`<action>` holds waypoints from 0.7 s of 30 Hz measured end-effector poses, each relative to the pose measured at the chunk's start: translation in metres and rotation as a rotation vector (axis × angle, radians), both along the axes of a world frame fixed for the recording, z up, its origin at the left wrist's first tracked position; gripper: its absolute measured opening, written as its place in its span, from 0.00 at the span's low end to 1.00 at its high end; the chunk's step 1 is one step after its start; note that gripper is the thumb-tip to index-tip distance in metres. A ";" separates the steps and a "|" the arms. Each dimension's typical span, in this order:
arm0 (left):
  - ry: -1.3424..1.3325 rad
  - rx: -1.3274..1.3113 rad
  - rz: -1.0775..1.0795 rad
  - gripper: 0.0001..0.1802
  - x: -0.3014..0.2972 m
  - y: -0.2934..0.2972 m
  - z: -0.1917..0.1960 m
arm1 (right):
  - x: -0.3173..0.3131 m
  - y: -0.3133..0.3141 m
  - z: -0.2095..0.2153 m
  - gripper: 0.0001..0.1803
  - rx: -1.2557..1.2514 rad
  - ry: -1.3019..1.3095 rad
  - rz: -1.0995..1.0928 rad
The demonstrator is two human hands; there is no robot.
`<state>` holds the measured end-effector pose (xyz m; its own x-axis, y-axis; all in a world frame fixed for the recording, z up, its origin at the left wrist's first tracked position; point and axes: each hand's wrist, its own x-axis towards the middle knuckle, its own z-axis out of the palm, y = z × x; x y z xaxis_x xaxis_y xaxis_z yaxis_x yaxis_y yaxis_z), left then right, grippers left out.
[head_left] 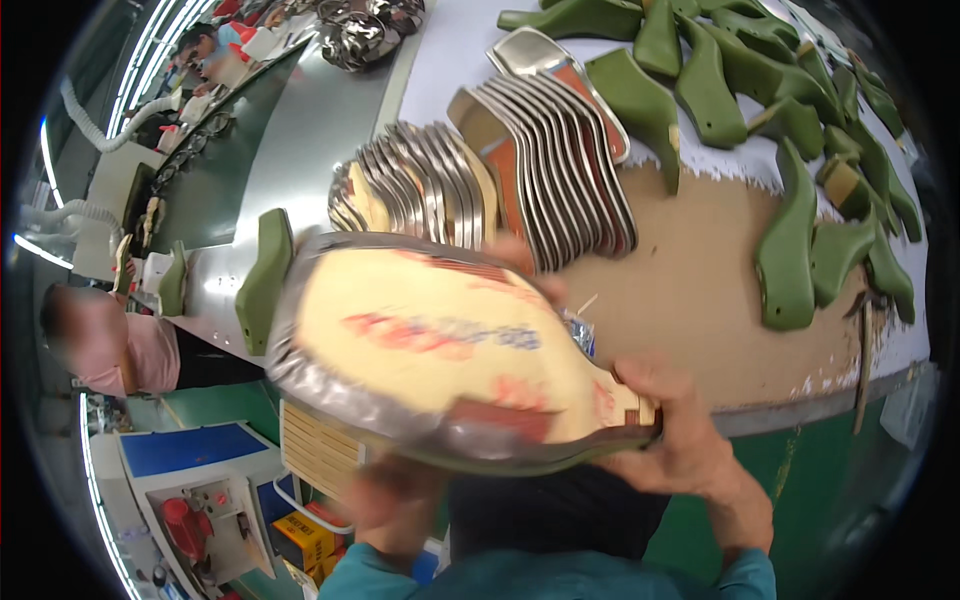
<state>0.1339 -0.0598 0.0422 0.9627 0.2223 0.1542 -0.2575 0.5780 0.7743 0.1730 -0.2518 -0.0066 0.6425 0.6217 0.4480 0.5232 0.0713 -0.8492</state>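
Gripping a lasted shoe (440, 350) sole-up, the left hand (395, 495) is clasping the rim under its broad toe end, blurred by motion, while the right hand (680, 440) is closing around the narrow heel. The shoe's pale yellow insole board, marked in red and blue and rimmed by shiny silvery upper, is running long from upper left down to lower right. Beyond the grip, fanned rows of metallic insoles (500, 180) are lying on the table (690, 300), with smooth green shoe lasts (790, 250) further right.

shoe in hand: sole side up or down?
Sole side up. The shoe shows its pale insole board ringed by silver upper, held by the left hand and right hand.
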 end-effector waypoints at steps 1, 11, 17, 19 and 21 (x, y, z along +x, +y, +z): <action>-0.331 -0.029 -0.032 0.65 -0.004 0.009 -0.010 | -0.004 0.006 -0.007 0.39 -0.002 -0.045 -0.014; 0.137 -0.149 0.451 0.34 -0.163 0.069 -0.085 | -0.109 0.063 -0.032 0.31 -0.447 -0.282 -0.037; 0.314 0.169 0.457 0.36 -0.203 0.090 -0.108 | -0.128 0.067 -0.059 0.27 -0.508 -0.415 -0.040; 0.240 0.687 0.620 0.38 -0.195 0.112 -0.106 | -0.137 0.075 -0.056 0.28 -0.532 -0.431 -0.117; 0.145 1.337 0.548 0.24 -0.165 0.123 -0.066 | -0.145 0.080 -0.056 0.28 -0.550 -0.421 -0.189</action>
